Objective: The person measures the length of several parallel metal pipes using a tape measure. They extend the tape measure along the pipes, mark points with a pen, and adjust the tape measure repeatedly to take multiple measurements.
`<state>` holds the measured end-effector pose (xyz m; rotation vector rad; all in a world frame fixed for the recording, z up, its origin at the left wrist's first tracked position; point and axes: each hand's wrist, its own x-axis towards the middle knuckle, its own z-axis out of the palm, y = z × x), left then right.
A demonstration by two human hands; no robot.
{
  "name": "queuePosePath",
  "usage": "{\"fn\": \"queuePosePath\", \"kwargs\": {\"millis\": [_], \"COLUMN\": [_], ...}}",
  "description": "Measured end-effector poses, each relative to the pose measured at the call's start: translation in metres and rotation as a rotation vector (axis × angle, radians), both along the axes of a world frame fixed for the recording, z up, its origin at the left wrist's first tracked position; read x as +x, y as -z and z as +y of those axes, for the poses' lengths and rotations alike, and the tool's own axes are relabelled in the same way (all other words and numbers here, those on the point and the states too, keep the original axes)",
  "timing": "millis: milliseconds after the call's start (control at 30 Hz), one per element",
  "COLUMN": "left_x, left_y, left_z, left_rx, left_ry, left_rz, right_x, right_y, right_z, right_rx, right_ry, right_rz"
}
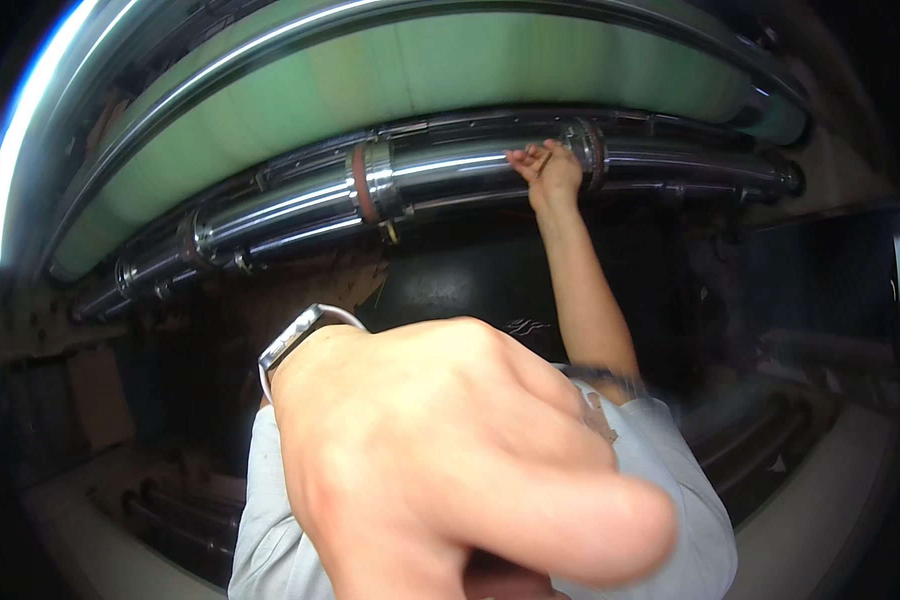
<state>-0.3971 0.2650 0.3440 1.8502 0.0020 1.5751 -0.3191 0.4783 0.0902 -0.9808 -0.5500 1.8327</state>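
Observation:
My left hand (420, 430) fills the lower middle, very near the camera, with its back showing and a watch (295, 335) on a pale band at the wrist. One digit points right; the other fingers are mostly out of sight, so any grip is hidden. Farther off, my right hand (555, 175) is at a shiny metal roller (460, 165), just left of a ringed collar (592, 150). Its fingers are bent together, with a thin brownish sliver showing between them, too small to name.
A wide green roller (420, 70) spans the far side behind the metal one. Another collar with a reddish-brown band (363, 185) sits left of centre. A bright light strip (20, 130) runs along the left edge. Dark rollers (185, 520) lie low at the left.

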Motion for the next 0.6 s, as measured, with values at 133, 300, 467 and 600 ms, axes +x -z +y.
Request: {"fn": "queuePosePath", "kwargs": {"millis": [133, 300, 467, 600], "left_x": [0.034, 0.006, 0.006, 0.007], "left_y": [-0.014, -0.012, -0.005, -0.003], "left_z": [-0.007, 0.002, 0.005, 0.008], "left_rx": [0.016, -0.018, -0.024, -0.033], "left_ry": [-0.091, 0.157, 0.16, 0.149], "left_rz": [-0.258, 0.083, 0.095, 0.084], "right_x": [0.009, 0.024, 0.025, 0.032], "right_y": [-0.013, -0.007, -0.015, -0.001], "right_z": [-0.004, 0.002, -0.002, 0.005], "right_rx": [0.049, 0.132, 0.083, 0.122], "right_ry": [-0.062, -0.153, -0.154, -0.199], "right_rz": [-0.088, -0.101, -0.176, -0.325]}}
